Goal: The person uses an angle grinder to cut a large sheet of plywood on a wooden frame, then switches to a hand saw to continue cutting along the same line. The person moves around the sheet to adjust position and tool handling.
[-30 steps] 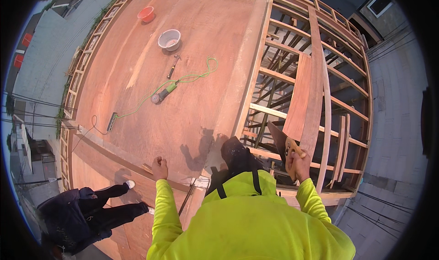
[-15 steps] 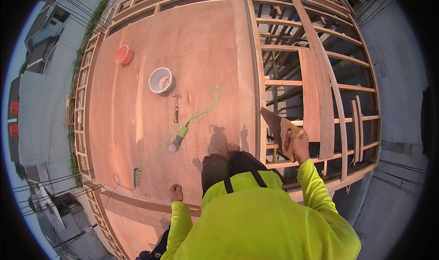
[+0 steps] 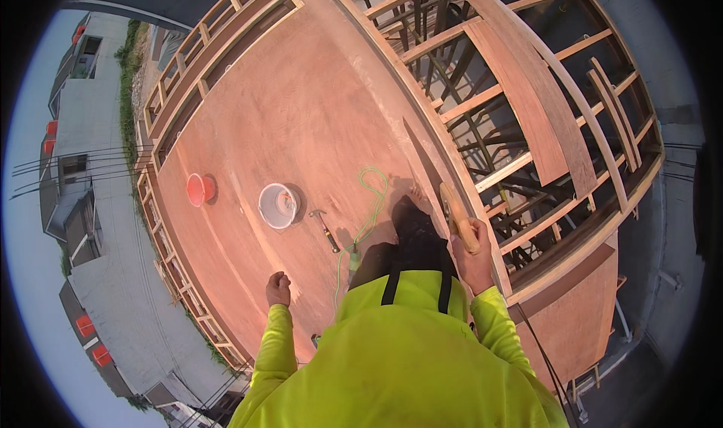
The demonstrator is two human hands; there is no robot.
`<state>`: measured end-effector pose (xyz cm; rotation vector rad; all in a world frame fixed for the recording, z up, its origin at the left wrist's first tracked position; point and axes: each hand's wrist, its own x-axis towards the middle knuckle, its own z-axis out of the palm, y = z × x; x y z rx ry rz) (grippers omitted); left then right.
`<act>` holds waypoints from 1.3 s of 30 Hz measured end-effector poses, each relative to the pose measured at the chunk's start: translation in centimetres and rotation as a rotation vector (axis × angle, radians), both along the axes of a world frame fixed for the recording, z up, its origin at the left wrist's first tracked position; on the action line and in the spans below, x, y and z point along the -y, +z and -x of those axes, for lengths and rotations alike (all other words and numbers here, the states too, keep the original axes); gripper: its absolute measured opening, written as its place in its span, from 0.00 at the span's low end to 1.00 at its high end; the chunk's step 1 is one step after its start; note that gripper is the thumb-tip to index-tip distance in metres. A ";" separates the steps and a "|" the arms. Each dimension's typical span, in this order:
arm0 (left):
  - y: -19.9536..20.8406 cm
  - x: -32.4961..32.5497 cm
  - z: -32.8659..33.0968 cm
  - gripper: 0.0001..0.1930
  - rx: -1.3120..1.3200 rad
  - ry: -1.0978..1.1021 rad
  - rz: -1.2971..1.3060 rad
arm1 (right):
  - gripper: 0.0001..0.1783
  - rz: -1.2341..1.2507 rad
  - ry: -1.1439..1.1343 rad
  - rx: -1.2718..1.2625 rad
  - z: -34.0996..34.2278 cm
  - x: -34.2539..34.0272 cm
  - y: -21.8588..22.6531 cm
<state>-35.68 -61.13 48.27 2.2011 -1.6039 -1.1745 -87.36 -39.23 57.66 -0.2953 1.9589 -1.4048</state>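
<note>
My right hand (image 3: 473,256) is wrapped around the wooden handle of a handsaw (image 3: 427,157). Its dark blade points forward over the right side of the plywood deck (image 3: 301,111), beside the edge beam. To the left, my left hand (image 3: 279,289) hangs above the deck with its fingers curled in and nothing showing in them. A claw hammer (image 3: 326,230) lies on the plywood between my hands. Just right of it runs a green power cord (image 3: 374,194), leading to a green-bodied power tool (image 3: 354,259) mostly hidden by my legs.
A white bucket (image 3: 279,206) with small items inside and a red bucket (image 3: 200,190) stand on the deck ahead. Open timber framing (image 3: 497,175) with gaps and loose planks (image 3: 520,96) lies right. Slatted wooden edging (image 3: 177,277) bounds the deck's left side, with a drop beyond.
My view has turned and shifted along the deck. The saw has swung from over the open framing to the plywood's edge, staying in my right hand. The power tool is now mostly hidden.
</note>
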 end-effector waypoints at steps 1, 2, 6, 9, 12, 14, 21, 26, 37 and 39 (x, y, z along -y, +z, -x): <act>0.7 2.8 2.4 0.17 -0.010 -0.009 -0.031 | 0.26 0.013 -0.002 -0.003 0.0 1.7 -0.1; 1.9 4.7 5.3 0.17 -0.013 -0.016 -0.062 | 0.28 0.025 -0.002 0.000 -0.1 3.3 -0.2; 1.0 9.6 13.2 0.16 -0.156 -0.226 -0.044 | 0.31 0.068 0.083 0.003 1.1 9.7 -2.3; 2.1 12.6 21.1 0.15 -0.172 -0.338 -0.078 | 0.31 0.094 0.021 0.013 1.7 14.2 -4.6; 3.0 18.8 29.0 0.14 -0.169 -0.588 -0.041 | 0.31 0.049 0.052 0.030 3.2 19.3 -7.1; -0.5 23.4 32.0 0.14 -0.284 -0.600 -0.069 | 0.31 0.030 0.072 -0.120 4.4 23.4 -9.8; -17.7 37.7 49.9 0.14 -0.384 -0.335 -0.358 | 0.34 0.016 0.065 -0.015 10.6 43.3 -22.2; -29.4 43.2 51.7 0.17 -0.281 -0.276 -0.344 | 0.38 0.084 0.087 0.114 13.8 56.2 -35.0; -30.8 49.4 55.7 0.17 -0.312 0.096 -0.557 | 0.37 -0.034 0.247 -0.270 14.9 69.9 -45.8; -30.7 49.9 56.4 0.16 -0.319 0.117 -0.583 | 0.37 -0.033 0.255 -0.212 15.2 70.5 -46.3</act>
